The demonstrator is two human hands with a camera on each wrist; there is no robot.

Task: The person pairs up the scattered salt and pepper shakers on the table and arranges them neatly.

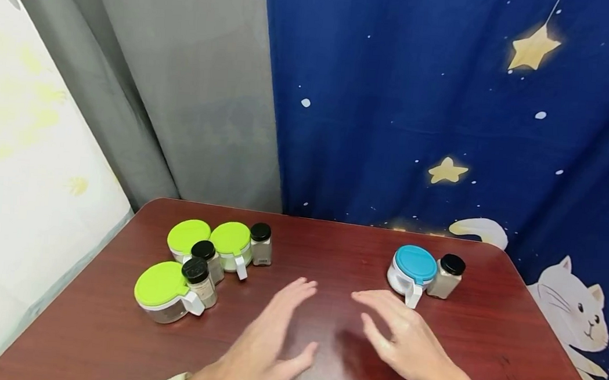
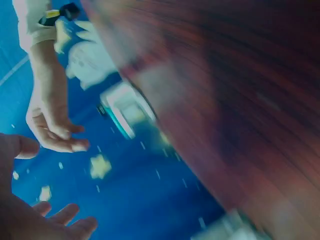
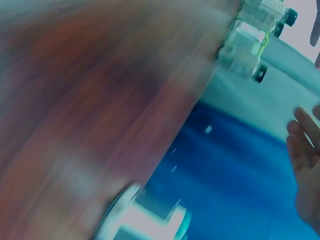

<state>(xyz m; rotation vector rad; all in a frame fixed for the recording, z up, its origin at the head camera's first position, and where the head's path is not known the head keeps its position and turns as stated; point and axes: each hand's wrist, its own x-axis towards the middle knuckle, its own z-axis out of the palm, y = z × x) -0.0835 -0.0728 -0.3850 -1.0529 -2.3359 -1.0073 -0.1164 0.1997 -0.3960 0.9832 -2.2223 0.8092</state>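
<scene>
My left hand (image 1: 269, 339) hovers over the front middle of the table, fingers extended and thumb apart, holding nothing. Facing it, my right hand (image 1: 405, 335) is also raised, fingers loosely bent and nothing in its grasp. Just beyond the right hand stands a seasoning jar with a blue lid (image 1: 416, 263) and a white handle. Touching or close beside that jar is a black-capped shaker bottle (image 1: 447, 276). Left of my left hand are a front green-lidded jar (image 1: 161, 286) and a black-capped shaker (image 1: 200, 282). Both wrist views are blurred.
Behind the front pair stand two more green-lidded jars (image 1: 189, 236) (image 1: 231, 239) and two shakers (image 1: 208, 259) (image 1: 261, 244). The dark red wooden table (image 1: 326, 261) ends at a blue star-printed curtain (image 1: 350, 129) and a grey curtain (image 1: 195, 90). A white patterned cloth (image 1: 39, 168) hangs at left.
</scene>
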